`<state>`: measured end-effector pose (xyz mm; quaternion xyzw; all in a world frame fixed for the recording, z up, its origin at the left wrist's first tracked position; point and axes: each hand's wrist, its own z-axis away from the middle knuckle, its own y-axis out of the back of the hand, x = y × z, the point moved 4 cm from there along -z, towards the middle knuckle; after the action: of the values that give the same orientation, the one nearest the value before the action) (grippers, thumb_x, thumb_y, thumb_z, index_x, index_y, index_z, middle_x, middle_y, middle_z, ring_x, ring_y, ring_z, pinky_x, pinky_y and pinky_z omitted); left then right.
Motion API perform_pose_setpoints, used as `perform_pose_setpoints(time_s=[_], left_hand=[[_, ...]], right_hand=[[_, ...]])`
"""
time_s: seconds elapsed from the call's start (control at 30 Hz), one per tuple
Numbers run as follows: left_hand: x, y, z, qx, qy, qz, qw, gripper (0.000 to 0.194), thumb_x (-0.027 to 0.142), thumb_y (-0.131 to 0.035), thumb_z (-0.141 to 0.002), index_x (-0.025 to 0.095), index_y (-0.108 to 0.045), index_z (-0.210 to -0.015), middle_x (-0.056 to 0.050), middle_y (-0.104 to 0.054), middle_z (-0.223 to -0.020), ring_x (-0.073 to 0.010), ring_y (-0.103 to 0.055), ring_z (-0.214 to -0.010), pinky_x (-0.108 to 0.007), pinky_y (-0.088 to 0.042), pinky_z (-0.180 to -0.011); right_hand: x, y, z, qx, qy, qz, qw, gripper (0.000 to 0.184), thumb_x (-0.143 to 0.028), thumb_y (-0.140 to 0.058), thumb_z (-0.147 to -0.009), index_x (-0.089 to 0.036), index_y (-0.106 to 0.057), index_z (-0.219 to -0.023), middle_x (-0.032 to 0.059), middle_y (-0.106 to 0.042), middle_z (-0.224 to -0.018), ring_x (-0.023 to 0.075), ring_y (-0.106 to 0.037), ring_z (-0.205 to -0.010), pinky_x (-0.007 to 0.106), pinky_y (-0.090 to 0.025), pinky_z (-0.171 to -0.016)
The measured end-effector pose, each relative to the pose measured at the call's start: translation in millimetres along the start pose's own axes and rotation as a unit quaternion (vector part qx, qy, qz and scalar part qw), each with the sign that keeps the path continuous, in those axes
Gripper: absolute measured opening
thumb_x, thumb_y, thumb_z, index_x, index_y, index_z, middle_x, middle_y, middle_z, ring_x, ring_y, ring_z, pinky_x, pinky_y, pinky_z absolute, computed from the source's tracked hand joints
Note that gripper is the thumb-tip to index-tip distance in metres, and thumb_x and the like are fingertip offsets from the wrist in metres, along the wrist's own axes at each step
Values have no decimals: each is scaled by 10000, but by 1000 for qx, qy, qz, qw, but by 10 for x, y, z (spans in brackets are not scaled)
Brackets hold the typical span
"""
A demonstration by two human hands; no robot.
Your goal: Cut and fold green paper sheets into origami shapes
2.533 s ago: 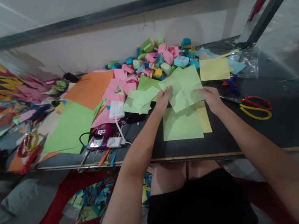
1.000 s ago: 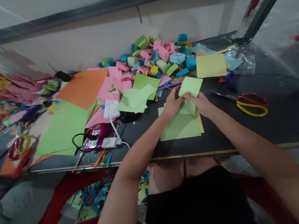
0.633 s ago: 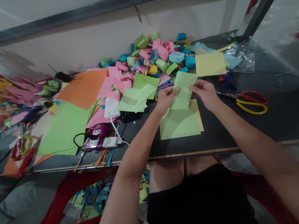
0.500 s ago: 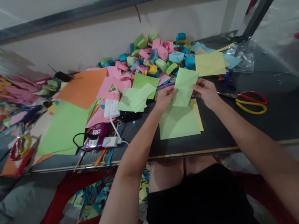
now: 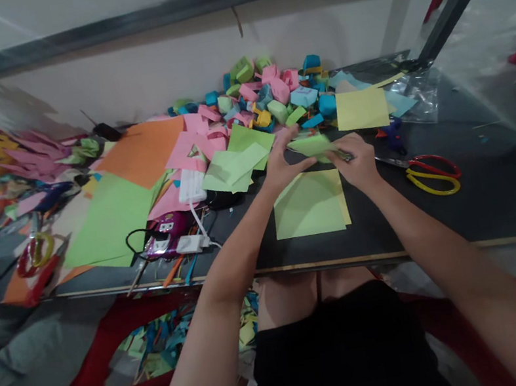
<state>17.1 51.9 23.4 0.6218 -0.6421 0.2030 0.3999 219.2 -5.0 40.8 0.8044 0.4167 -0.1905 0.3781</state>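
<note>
By the far edge of the green sheet, we have tipped the small paper flatter; our right hand pinches it, while our left hand has spread its fingers, contact unclear, so the hold now seems one-handed.

- the left hand has opened, thumb and fingers wide;
- the green paper has tipped, now looking thin, along the bench's front edge

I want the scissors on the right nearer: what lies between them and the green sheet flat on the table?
In the head view: a yellow sheet jutting from under the green sheet, then black tabletop, with the right forearm above it.
</note>
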Motion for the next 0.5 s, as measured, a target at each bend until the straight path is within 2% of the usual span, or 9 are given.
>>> perform_pose_setpoints(time_s=[0.07, 0.1, 0.17, 0.27, 0.37, 0.5], left_hand=[[138, 139, -26, -5, -72, -118, 990, 1072, 709, -887, -629, 227, -518, -1513, -166, -496, -1600, -358, -430, -1517, -511, -380, -1240], [179, 170, -29, -41, -99, -164, 981, 1022, 685, -868, -684, 243, -503, -1529, -158, -485, -1613, -353, -408, -1534, -521, -349, -1260], [181, 151, -3, -153, -132, -231, 952, 767, 586, -781, -844, 277, -542, -1505, -129, -534, -1585, -317, -452, -1513, -519, -354, -1260], [35, 24, 93, -301, -111, -279, 905, 484, 320, -651, -969, 266, -614, -1449, -108, -574, -1560, -267, -540, -1454, -488, -438, -1215], [-99, -93, 189, -372, -56, -278, 884, 436, 169, -557, -975, 240, -672, -1390, -93, -624, -1508, -236, -577, -1425, -463, -464, -1206], [-96, -101, 226, -367, -11, -242, 898, 421, 167, -529, -987, 257, -693, -1364, -77, -639, -1487, -212, -563, -1440, -456, -431, -1230]], right_hand=[[-47, 12, 3, -36, 52, 128, 990, 329, -475, -596, -996, -262, -846, -976, 95, -796, -955, 291, -685, -998, 494, -496, -931], [-43, -3, 6, -72, 65, 174, 980, 312, -425, -579, -1010, -270, -850, -988, 94, -797, -969, 294, -677, -1021, 496, -483, -939], [11, -64, 28, -171, 77, 227, 956, 275, -345, -586, -1004, -277, -852, -1013, 87, -799, -1002, 290, -670, -1022, 476, -485, -907], [138, -145, 93, -301, 68, 247, 919, 246, -296, -620, -978, -296, -841, -1084, 70, -795, -1084, 275, -667, -1023, 411, -508, -808], [228, -145, 123, -334, 43, 224, 915, 267, -304, -618, -988, -327, -819, -1163, 60, -778, -1174, 270, -665, -1091, 392, -531, -836], [303, -82, 85, -326, 18, 139, 935, 223, -303, -655, -966, -320, -837, -1094, 52, -796, -1168, 278, -703, -1101, 440, -539, -961]])
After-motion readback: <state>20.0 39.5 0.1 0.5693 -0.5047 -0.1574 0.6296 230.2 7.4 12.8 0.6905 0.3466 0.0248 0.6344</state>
